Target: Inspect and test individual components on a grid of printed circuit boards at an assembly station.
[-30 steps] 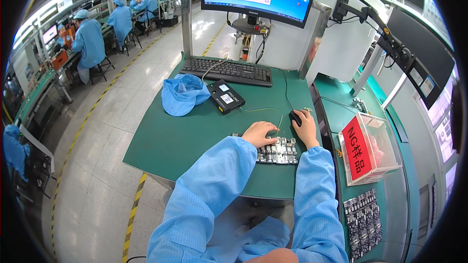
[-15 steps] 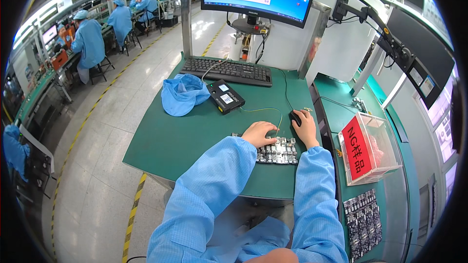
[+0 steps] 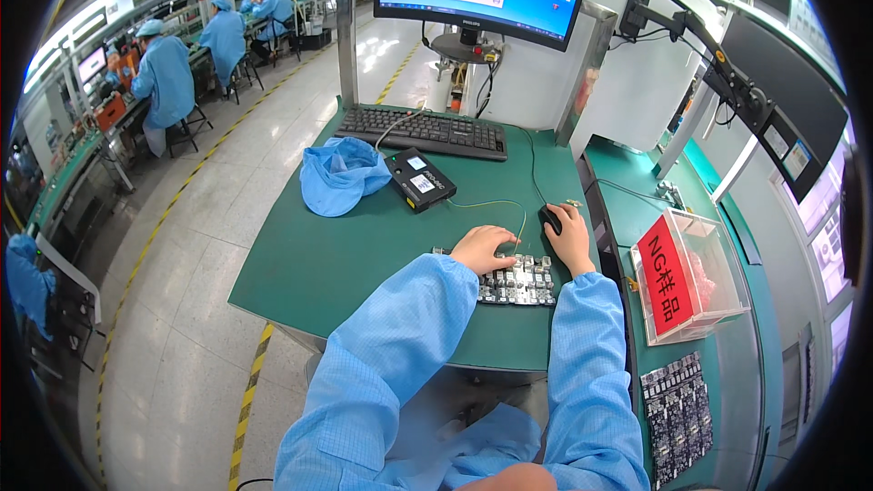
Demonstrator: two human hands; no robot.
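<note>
The left hand (image 3: 484, 248) lay flat, holding down the circuit-board panel (image 3: 518, 279), while just right of that panel the right hand (image 3: 572, 238) cupped the black mouse (image 3: 551, 218); keeping the panel pinned steady seemed wise.

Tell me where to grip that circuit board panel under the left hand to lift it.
Take the circuit board panel by its long edges, probably from the near side: it lies flat on the green mat, with the left hand on its far-left corner and the mouse behind.
</note>
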